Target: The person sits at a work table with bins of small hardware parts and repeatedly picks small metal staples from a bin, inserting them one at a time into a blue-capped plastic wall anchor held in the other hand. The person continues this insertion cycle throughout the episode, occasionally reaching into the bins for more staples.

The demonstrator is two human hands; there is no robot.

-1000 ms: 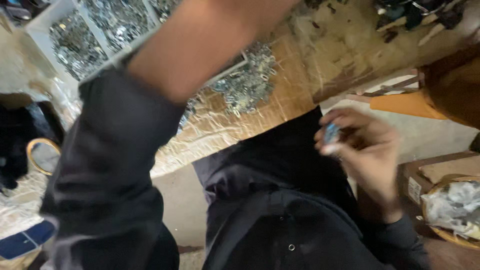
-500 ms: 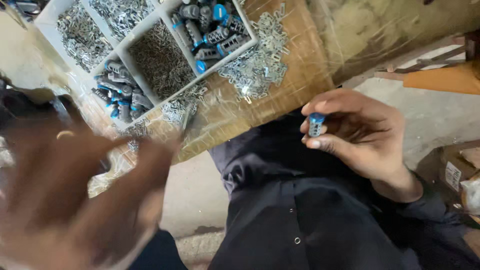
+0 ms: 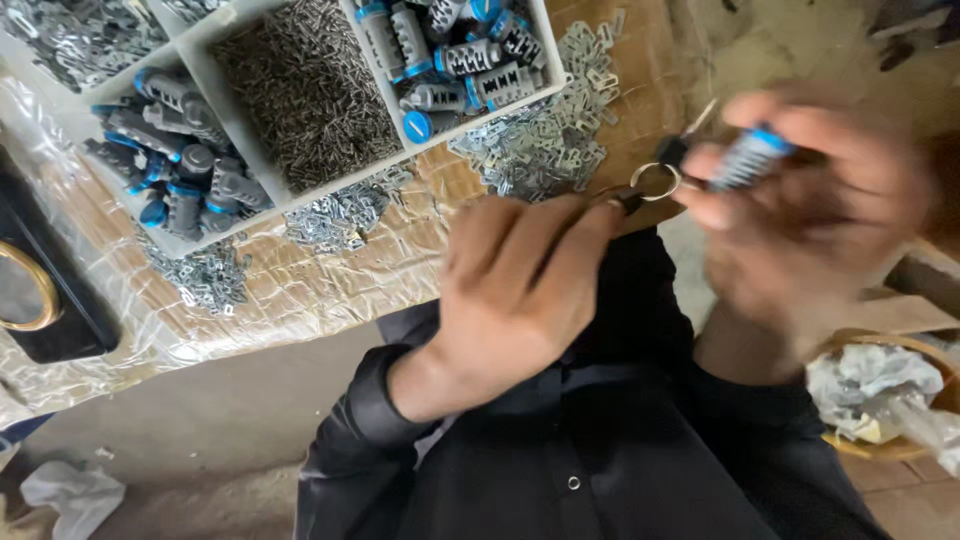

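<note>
Nearest to me is the dark shirt across the lap, and just above it my left hand point(image 3: 520, 290), fingers curled in, its grip pinching a small metal ring point(image 3: 655, 181) at the fingertips, close to the desk edge. My right hand point(image 3: 800, 210) sits just beside it, blurred; its grip is pressed around a grey ribbed cylinder with a blue band point(image 3: 750, 157), held between thumb and fingers right next to the ring. I cannot tell whether the ring and the cylinder touch.

Low on the right, a round basket point(image 3: 880, 445) holds crumpled clear plastic.

Beyond the hands is the desk point(image 3: 300, 290), covered in wrinkled clear film. A loose heap of small flat metal clips point(image 3: 550, 140) lies on it just past the ring, with smaller scatters further left.

Further off stands a white compartment tray point(image 3: 290, 190). Its near right compartment holds more grey and blue cylinders point(image 3: 460, 50), the middle one a mass of thin dark pins point(image 3: 300, 90), the left one further cylinders. At the far left edge lies a black object with a gold ring on it point(image 3: 40, 290).
</note>
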